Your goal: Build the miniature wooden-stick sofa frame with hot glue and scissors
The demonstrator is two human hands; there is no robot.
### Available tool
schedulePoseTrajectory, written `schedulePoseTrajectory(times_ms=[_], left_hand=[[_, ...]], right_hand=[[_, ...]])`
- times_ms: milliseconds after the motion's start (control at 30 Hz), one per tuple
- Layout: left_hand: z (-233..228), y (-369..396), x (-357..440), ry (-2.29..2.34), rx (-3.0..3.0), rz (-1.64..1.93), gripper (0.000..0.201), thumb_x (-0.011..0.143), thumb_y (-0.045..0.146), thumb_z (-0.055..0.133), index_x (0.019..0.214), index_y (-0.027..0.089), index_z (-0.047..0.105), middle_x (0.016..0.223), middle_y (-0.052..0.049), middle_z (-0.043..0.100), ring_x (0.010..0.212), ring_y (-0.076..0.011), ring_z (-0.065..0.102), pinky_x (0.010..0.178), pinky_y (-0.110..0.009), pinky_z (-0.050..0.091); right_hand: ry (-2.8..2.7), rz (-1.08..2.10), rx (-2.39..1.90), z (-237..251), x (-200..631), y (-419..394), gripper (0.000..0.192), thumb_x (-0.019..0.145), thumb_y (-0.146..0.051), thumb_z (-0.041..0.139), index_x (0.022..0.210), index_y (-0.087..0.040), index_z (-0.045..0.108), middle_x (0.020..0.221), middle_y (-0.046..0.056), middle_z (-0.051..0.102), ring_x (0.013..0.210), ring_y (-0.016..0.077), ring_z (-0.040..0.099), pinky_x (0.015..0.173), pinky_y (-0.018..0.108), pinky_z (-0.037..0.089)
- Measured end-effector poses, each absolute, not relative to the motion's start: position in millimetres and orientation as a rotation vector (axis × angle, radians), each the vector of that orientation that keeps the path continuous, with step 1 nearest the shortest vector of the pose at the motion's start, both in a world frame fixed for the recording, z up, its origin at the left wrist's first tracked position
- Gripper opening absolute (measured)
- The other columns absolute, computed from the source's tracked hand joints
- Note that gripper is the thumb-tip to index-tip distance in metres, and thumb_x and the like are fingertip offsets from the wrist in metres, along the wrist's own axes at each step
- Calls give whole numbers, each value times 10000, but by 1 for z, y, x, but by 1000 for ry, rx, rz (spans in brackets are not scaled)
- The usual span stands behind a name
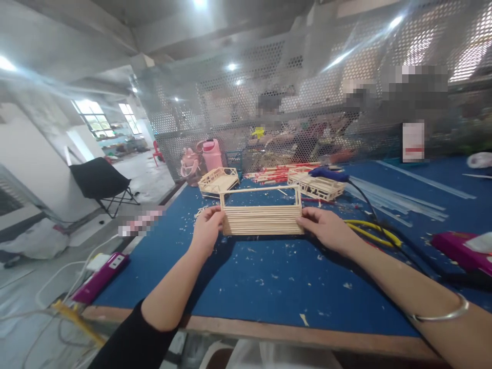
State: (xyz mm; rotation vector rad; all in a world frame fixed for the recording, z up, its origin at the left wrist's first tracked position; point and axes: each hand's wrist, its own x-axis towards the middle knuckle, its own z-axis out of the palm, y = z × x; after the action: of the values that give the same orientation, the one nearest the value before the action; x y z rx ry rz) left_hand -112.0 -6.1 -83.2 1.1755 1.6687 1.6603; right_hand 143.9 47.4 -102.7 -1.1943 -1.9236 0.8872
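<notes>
A small wooden-stick panel point(263, 220) is held up over the blue tabletop, its lower part made of sticks laid side by side and its upper part an open frame. My left hand point(209, 229) pinches its left edge. At the right edge, my right hand point(321, 225) grips it between thumb and fingers. Just behind the panel stand a stick-built tray-like piece point(219, 182) on the left and another stick-built piece point(317, 185) on the right. A blue glue gun point(328, 174) lies on the right-hand piece.
Red-and-pale stick bundles point(277, 173) and clear glue sticks point(400, 197) lie at the back of the blue table point(246, 292). A yellow cable loop point(374, 233) rests by my right forearm. A purple power strip point(102, 277) sits at the left edge. A pink bottle point(212, 155) stands behind.
</notes>
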Motion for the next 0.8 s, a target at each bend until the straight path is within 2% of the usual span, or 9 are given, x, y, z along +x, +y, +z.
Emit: schedulePoseTrajectory(times_ms=[67, 167, 233, 300, 367, 533, 800], left_hand=[[-84, -12, -114, 1726, 1211, 1670, 196, 622, 317, 563, 751, 170, 573, 684, -23, 622, 595, -159, 592, 529, -290, 486], [-80, -22, -111, 1862, 1325, 1810, 224, 669, 270, 574, 870, 172, 573, 887, -71, 631, 816, -201, 597, 722, -361, 499], [-74, -24, -100, 1915, 1749, 1888, 223, 738, 245, 550, 948, 176, 579, 1009, -94, 621, 983, -215, 560, 872, -384, 449], [-67, -20, -79, 1805, 2388, 1704, 193, 819, 232, 491, 964, 176, 606, 1010, -96, 641, 1014, -209, 555, 918, -369, 421], [-61, -12, -54, 1699, 2754, 1347, 207, 868, 227, 452, 951, 168, 633, 964, -91, 667, 959, -204, 582, 884, -343, 434], [-60, 8, -12, 1981, 2717, 825, 272, 914, 250, 400, 883, 170, 658, 884, -83, 693, 831, -211, 615, 750, -329, 427], [-67, 9, -14, 1998, 2720, 814, 292, 907, 299, 419, 810, 210, 680, 742, -41, 665, 744, -198, 606, 645, -305, 355]], right_hand=[[-1926, 911, -1166, -104, 144, 48, 263, 697, -469, 512, 633, -216, 482, 522, -42, 474, 458, 109, 409, 475, 252, 337], [-1923, 909, -1125, -104, 144, 48, 272, 681, -480, 523, 635, -213, 494, 523, -41, 475, 466, 106, 398, 469, 247, 322], [-1925, 886, -1100, -102, 143, 47, 272, 677, -471, 526, 608, -211, 482, 518, -42, 466, 474, 101, 382, 470, 243, 310], [-1939, 874, -1076, -100, 141, 44, 276, 678, -460, 520, 578, -210, 458, 508, -45, 447, 482, 99, 372, 475, 241, 304], [-1954, 875, -1065, -98, 139, 43, 277, 680, -454, 509, 567, -210, 442, 501, -50, 430, 487, 98, 369, 480, 239, 305], [-1955, 880, -1055, -96, 138, 43, 255, 679, -418, 495, 554, -211, 414, 495, -67, 382, 486, 89, 338, 485, 234, 311], [-1929, 906, -1025, -97, 138, 45, 220, 679, -367, 509, 563, -212, 406, 512, -68, 385, 505, 91, 334, 494, 233, 312]])
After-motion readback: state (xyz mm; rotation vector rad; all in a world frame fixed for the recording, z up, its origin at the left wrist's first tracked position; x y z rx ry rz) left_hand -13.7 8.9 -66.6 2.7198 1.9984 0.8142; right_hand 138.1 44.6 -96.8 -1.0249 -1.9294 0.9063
